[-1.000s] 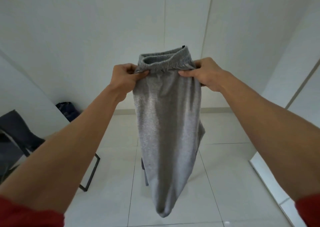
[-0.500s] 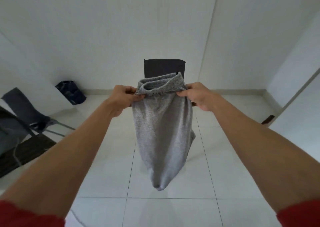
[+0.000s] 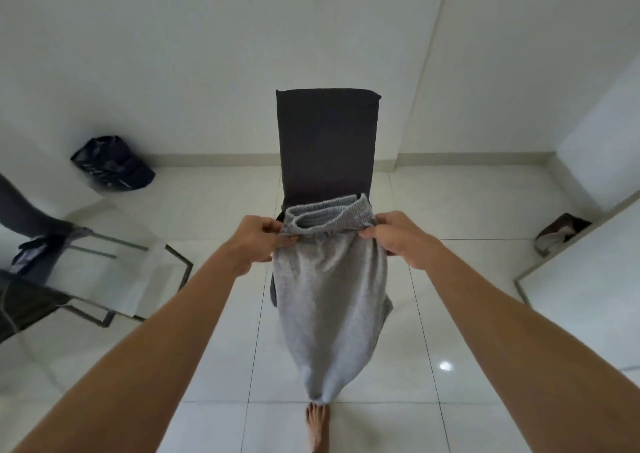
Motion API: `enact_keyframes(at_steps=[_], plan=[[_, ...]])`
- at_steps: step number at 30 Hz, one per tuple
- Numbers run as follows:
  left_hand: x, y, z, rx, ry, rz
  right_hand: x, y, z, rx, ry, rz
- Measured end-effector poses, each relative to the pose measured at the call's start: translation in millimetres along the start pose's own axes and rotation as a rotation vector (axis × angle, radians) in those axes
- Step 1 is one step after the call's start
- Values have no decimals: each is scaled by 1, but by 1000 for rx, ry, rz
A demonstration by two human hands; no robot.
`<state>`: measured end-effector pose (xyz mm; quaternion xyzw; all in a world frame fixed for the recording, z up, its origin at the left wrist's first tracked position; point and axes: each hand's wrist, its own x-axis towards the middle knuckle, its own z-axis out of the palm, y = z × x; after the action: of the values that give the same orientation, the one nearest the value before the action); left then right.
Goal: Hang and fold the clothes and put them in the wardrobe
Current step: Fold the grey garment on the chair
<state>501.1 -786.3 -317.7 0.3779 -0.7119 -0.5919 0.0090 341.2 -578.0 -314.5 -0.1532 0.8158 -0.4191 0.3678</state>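
Both gripping: left hand (image 3: 255, 241) and right hand (image 3: 401, 239) pinching waistband of grey sweatpants (image 3: 330, 307), hanging before dark chair (image 3: 327, 141).

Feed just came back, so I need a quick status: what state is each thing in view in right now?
grey sweatpants: held up by the waistband, hanging free, unfolded.
left hand: pinches the waistband's left side.
right hand: pinches the waistband's right side.
dark chair: upright behind the sweatpants, seat hidden.
dark bag: slumped on the floor by the wall.
bare foot: flat on the tiles below the hem.
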Motion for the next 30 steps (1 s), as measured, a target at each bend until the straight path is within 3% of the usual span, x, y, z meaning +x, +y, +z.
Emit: enact_keyframes(at_steps=[6,17,24,30], plan=[[145,-17,10,90,-49,-130,132,12,5,-32,-15,127],[396,-66,55,71,84,-141,378,59,23,-41,160,190],[481,-95,93,156,243,-125,463,99,43,-115,320,214],[506,-128,116,161,66,-179,488,137,61,-225,307,154]])
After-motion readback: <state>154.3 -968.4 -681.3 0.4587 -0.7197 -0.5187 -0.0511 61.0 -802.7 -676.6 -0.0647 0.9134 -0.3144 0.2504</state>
